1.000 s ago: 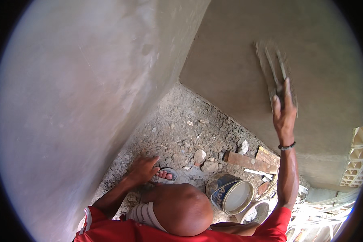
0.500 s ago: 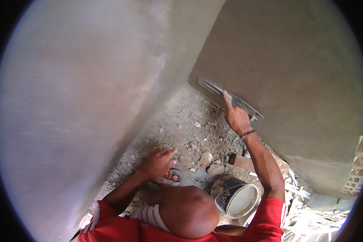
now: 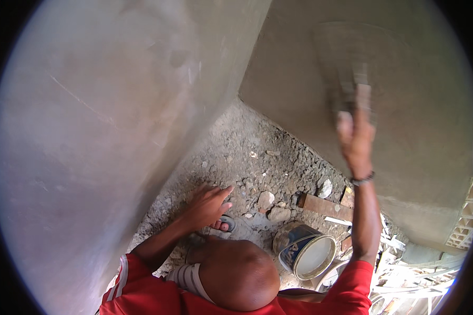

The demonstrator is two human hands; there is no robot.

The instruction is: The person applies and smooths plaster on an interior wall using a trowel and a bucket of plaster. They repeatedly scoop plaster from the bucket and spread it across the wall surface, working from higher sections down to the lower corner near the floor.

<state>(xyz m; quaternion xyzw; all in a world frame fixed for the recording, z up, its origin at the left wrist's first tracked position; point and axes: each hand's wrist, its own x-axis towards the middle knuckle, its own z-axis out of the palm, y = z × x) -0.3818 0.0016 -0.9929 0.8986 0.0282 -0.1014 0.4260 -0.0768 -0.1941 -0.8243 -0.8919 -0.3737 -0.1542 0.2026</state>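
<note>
My right hand (image 3: 358, 139) is smeared by motion, raised against the right-hand wall (image 3: 415, 121) of smooth grey-brown plaster. It grips a plastering trowel (image 3: 347, 86), whose blurred blade lies on or close to that surface. The index finger points up along the tool. My left hand (image 3: 207, 203) hovers low over the rubble beside the left wall (image 3: 89, 131), fingers loosely apart and holding nothing. Just beneath it my sandalled foot (image 3: 222, 226) shows.
A dark blue bucket (image 3: 290, 247) with a pale round end stands by my knee. Stones (image 3: 278, 214) and a brick piece (image 3: 326, 207) lie on rough ground (image 3: 236, 152) between the walls. White strips (image 3: 394, 278) are heaped at the lower right, below hollow bricks (image 3: 463, 226).
My right hand has carried the trowel up and right across the wall, away from its lower corner. My left hand stays in nearly the same place.
</note>
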